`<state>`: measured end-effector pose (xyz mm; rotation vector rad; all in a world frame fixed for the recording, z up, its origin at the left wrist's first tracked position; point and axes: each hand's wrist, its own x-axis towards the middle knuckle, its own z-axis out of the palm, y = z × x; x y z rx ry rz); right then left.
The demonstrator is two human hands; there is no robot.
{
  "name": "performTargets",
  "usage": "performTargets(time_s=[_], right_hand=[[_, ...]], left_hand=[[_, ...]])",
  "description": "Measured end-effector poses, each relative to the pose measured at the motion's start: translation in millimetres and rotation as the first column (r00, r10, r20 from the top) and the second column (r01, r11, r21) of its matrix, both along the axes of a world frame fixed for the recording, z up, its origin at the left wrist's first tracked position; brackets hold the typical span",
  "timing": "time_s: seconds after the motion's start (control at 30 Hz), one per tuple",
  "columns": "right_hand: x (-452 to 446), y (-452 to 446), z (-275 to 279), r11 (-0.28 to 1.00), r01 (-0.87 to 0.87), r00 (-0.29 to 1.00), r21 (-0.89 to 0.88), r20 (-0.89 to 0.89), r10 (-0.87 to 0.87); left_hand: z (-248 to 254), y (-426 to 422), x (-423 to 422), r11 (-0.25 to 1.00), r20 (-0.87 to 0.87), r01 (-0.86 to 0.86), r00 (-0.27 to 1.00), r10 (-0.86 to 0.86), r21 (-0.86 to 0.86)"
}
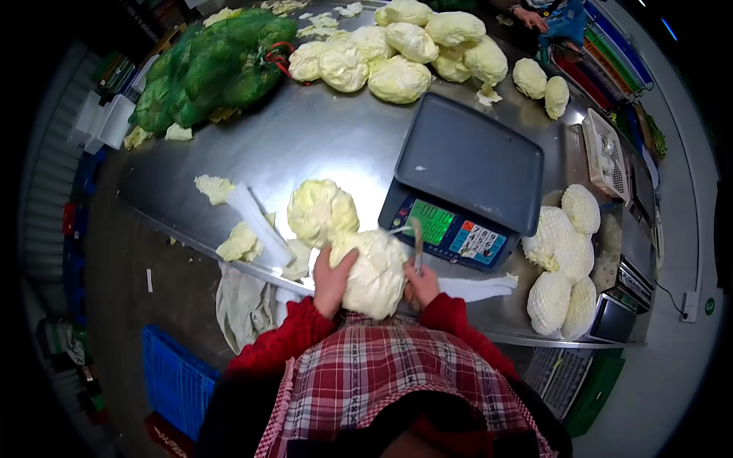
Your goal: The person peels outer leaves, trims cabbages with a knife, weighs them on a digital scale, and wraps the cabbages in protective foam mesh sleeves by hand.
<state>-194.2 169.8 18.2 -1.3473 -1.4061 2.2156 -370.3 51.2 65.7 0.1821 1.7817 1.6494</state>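
A pale cabbage [374, 276] is at the table's front edge, close to the plaid apron. My left hand [331, 281] presses on its left side, thumb on top. On its right side, my right hand [421, 285] is closed round the handle of a knife [418, 243], whose curved upper part points up and away. Another cabbage [321, 211] lies just beyond the first. Loose leaves [240, 243] and a white foam net [258, 224] lie to the left. The digital scale [469, 164] stands behind my right hand, its tray bare.
Green net sack [217, 65] at the back left; several cabbages [401, 79] at the back centre; several netted cabbages [561, 244] and a white basket [605, 156] on the right. A co-worker's hand [531, 18] shows at the top right. A blue crate [177, 378] stands below left.
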Motion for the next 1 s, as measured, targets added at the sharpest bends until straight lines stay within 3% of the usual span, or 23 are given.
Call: performTargets(time_s=[0.1, 0.17, 0.23, 0.3, 0.43, 0.47, 0.5, 0.57, 0.6, 0.63, 0.67, 0.8, 0.9, 0.97, 1.0], right_hand=[[-8.2, 13.0, -1.6, 0.999, 0.029, 1.0, 0.027, -0.003, -0.029], [-16.9, 3.9, 14.6, 0.999, 0.039, 0.999, -0.012, -0.01, -0.039], [-22.1, -9.1, 15.5, 0.995, -0.085, 0.996, -0.044, 0.035, 0.087], [-25.7, -19.8, 8.0, 0.99, -0.138, 0.99, -0.03, 0.027, 0.138], [-23.6, -19.5, 9.4, 0.954, -0.294, 0.948, -0.055, 0.11, 0.299], [-23.9, -22.7, 12.0, 0.906, -0.29, 0.955, 0.309, 0.154, 0.253], [-24.9, -23.2, 15.1, 0.726, -0.265, 0.964, 0.634, 0.18, 0.195], [-13.9, -25.7, 32.0, 0.67, -0.304, 0.951, 0.678, 0.263, 0.165], [-8.9, -26.1, 37.4, 0.537, -0.353, 0.936, 0.766, 0.289, 0.203], [-5.0, -26.2, 42.8, 0.388, -0.391, 0.917, 0.835, 0.32, 0.238], [-2.5, -27.0, 50.7, 0.348, -0.576, 0.814, 0.74, 0.476, 0.334], [2.5, -32.1, 32.7, 0.328, -0.478, 0.866, 0.815, 0.374, 0.333], [6.3, -32.4, 29.1, 0.324, -0.471, 0.867, 0.821, 0.361, 0.344], [6.9, -32.2, 32.4, 0.3, -0.466, 0.868, 0.832, 0.364, 0.339], [8.8, -32.6, 34.3, 0.305, -0.463, 0.869, 0.832, 0.36, 0.338]], left_hand=[[14.4, 11.3, 0.7, 0.996, 0.108, -0.039, 0.994, 0.03, 0.081], [44.3, 2.8, -1.7, 0.998, 0.095, -0.044, 0.995, 0.04, 0.042], [44.0, -12.3, -13.1, 0.999, 0.005, 0.017, 1.0, -0.017, -0.029], [64.5, -25.6, -22.7, 0.989, 0.09, 0.143, 0.985, -0.145, 0.033], [56.5, -32.0, -21.3, 0.986, 0.073, 0.15, 0.987, -0.145, -0.075], [48.3, -30.6, -21.1, 0.984, 0.001, 0.113, 0.993, -0.114, -0.136], [42.1, -29.6, -21.2, 0.983, 0.004, 0.12, 0.993, -0.121, -0.14], [37.1, -24.9, -22.0, 0.969, -0.229, 0.136, 0.956, -0.183, -0.206], [36.3, -22.1, -22.9, 0.964, -0.303, 0.138, 0.931, -0.205, -0.229], [34.8, -19.3, -26.4, 0.962, -0.241, 0.167, 0.946, -0.218, -0.216], [38.0, -18.0, -26.6, 0.96, -0.209, 0.183, 0.951, -0.227, -0.211], [57.1, -17.3, -24.5, 0.96, -0.007, 0.253, 0.967, -0.256, -0.122], [56.3, -25.4, -24.7, 0.896, -0.283, 0.361, 0.859, -0.427, -0.257], [57.1, -23.6, -27.0, 0.871, -0.472, 0.327, 0.742, -0.477, -0.366], [57.7, -21.2, -27.6, 0.869, -0.472, 0.328, 0.74, -0.48, -0.371]])
